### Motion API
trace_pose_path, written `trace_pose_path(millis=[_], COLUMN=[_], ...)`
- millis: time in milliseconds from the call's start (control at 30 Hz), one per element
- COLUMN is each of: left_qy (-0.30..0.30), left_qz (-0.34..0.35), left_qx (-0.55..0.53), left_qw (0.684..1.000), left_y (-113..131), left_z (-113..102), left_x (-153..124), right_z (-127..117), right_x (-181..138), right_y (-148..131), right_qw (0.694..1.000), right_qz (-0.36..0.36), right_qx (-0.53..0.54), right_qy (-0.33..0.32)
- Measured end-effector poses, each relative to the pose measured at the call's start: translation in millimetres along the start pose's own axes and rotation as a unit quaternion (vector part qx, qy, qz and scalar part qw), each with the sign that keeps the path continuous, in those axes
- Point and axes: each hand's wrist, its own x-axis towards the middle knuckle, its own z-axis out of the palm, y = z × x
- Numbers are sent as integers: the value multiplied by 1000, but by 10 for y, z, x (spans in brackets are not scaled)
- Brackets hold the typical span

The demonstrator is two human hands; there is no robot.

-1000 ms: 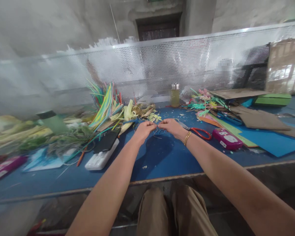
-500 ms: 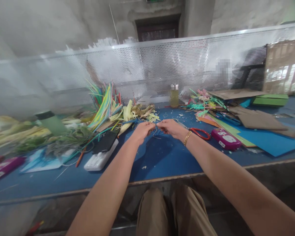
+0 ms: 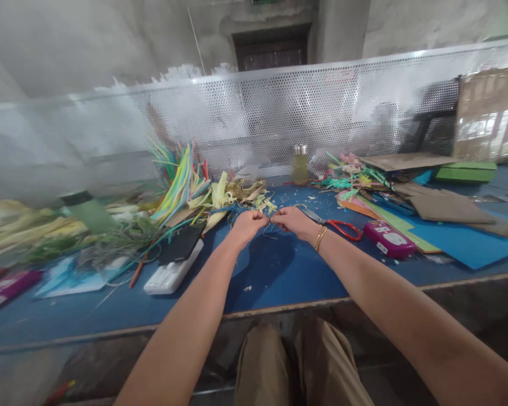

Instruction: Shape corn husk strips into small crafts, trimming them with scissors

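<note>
Over the middle of the blue table, my left hand (image 3: 249, 224) and my right hand (image 3: 293, 220) meet fingertip to fingertip. Both are closed in a pinch. What they hold, if anything, is too small to make out; a thin string (image 3: 271, 235) shows just below the fingertips. Red-handled scissors (image 3: 345, 228) lie by my right wrist, their blades pointing away from me. Beyond my left hand sits a heap of dried pale husks (image 3: 222, 194), with blue strands (image 3: 236, 211) at its near side.
Colourful pipe cleaners (image 3: 180, 183), a black phone (image 3: 182, 242) on a white power strip (image 3: 169, 276) and a green bottle (image 3: 88, 211) are at left. At right are a purple device (image 3: 388, 238), blue paper (image 3: 469, 245) and cardboard (image 3: 446, 206). Behind stands a yellowish bottle (image 3: 300, 166) before a perforated metal screen (image 3: 279, 113).
My right hand and wrist have shifted slightly left, uncovering more of the scissors. My left hand has barely moved; both stay pinched together.
</note>
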Motion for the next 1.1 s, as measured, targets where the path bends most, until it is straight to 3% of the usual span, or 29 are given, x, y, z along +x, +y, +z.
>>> trace_pose_path(millis=[133,300,467,633,833,1100], left_qy=[-19,-63,-85,-86,-86,-62], left_qz=[-20,-81,-101,-120,-125,-100], left_qx=[-38,-149,-219,-241,-243,-236], left_qw=[999,984,967,959,958,964], left_y=[18,51,67,77,60,31], left_z=[5,22,22,8,-3,13], left_x=[2,-3,-21,-29,-9,-2], right_z=[3,-33,-77,-71,-40,-49], right_x=[13,10,-26,-26,-32,-28], right_y=[7,-15,-60,-51,-58,-83], right_qw=[995,968,949,955,979,985], right_qz=[38,111,148,132,88,81], right_qx=[72,187,230,222,160,131], right_qy=[-48,-126,-154,-144,-87,-83])
